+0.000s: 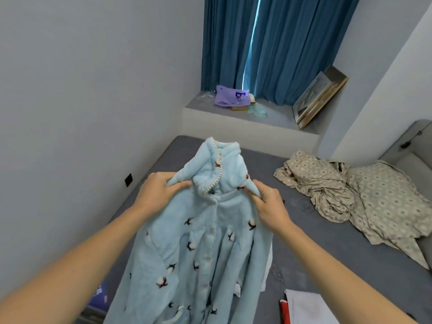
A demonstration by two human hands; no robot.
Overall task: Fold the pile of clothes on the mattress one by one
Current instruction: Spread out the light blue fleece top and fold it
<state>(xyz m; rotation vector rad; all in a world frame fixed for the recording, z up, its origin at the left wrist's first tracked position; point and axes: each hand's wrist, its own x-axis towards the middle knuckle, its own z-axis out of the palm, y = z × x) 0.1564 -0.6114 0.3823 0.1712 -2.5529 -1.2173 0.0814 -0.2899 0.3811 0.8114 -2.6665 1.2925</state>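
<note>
Pinched between the fingers (180, 183) of both hands, the fluffy pale-blue button-front robe (201, 242) carries white cotton-boll motifs on dark stems and white bead trim. Right of them, crumpled beige sheets (364, 197) show pale circular dots on the grey mattress (315, 260). Beyond the fingers hang teal-blue curtains (280, 43).

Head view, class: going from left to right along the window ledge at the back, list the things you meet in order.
Purple plastic bag → pale green item → framed picture leaning at the ledge's right end.
</note>
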